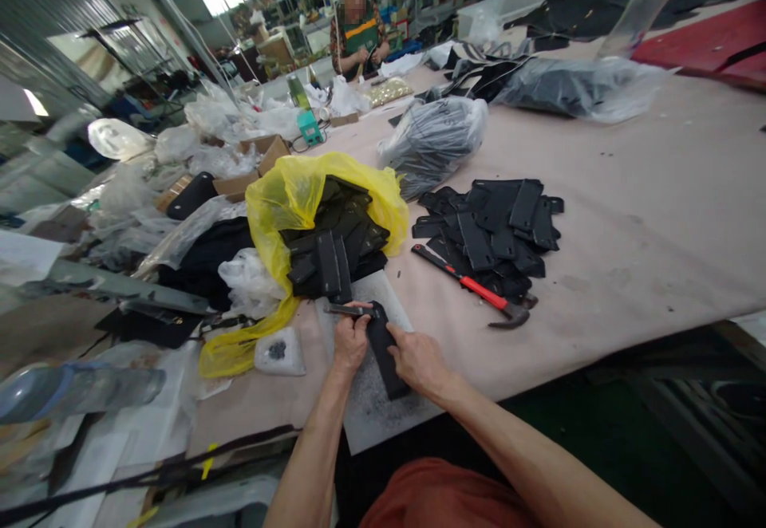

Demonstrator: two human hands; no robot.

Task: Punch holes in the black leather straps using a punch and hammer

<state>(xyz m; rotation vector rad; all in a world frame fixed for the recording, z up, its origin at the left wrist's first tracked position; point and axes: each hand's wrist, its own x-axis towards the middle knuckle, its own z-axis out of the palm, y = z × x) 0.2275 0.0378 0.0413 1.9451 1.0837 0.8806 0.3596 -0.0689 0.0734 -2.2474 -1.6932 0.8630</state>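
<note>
On a pale, speckled board [362, 426] lies an oblong black piece [388, 367] that looks like leather. My left hand [350, 342] is closed around a slim metal tool [336, 309], whose kind I cannot make out, at the far end of the piece. My right hand [420, 362] pinches the right edge of the black piece. Just beyond, a yellow plastic bag [269, 217] lies open with many black pieces [332, 261] spilling from its mouth. A hammer [482, 292] with a red and black handle rests to the right, against a pile of similar black pieces [479, 233].
A small white container [281, 352] with dark bits stands left of the board. Filled clear bags [436, 141] lie farther back. Crumpled plastic [209, 125] and cartons crowd the left. Across the table sits another person [359, 33]. The table's front edge [598, 364] runs at right.
</note>
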